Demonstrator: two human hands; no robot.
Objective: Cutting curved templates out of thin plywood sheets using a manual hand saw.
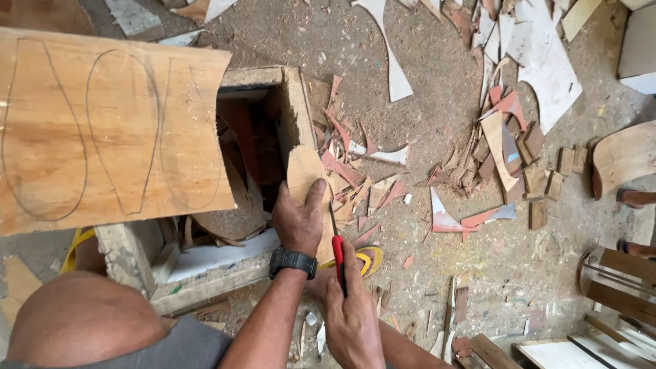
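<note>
My left hand (pixel 298 220) covers the wooden cutout's (pixel 305 171) near end. The red-handled tool's (pixel 337 258) tip is too thin to tell. The plywood sheet (pixel 109 130) runs off the left edge.

Matt pale plywood cutout (pixel 304 171), glossy red plastic knife handle (pixel 337 251), rough dusty wooden box (pixel 290 89), pencil-marked plywood sheet (pixel 109 130).
</note>
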